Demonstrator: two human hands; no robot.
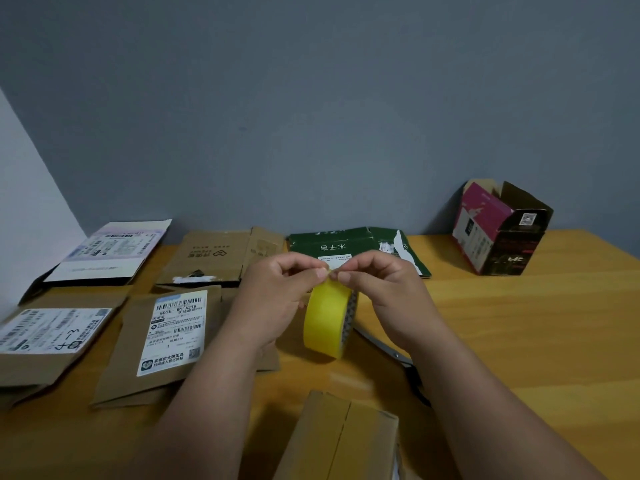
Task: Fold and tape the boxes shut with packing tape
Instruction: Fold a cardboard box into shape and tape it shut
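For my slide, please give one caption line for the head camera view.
Both hands, left hand and right hand, pick at the yellow tape roll above a folded box.

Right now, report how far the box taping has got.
Done: the near brown box has its flaps folded shut, seam untaped. In hand: left hand and right hand pinch at the top of the yellow tape roll, apparently picking for its end. Left: taping that box, the upright pink and black box standing open, and several flattened boxes.
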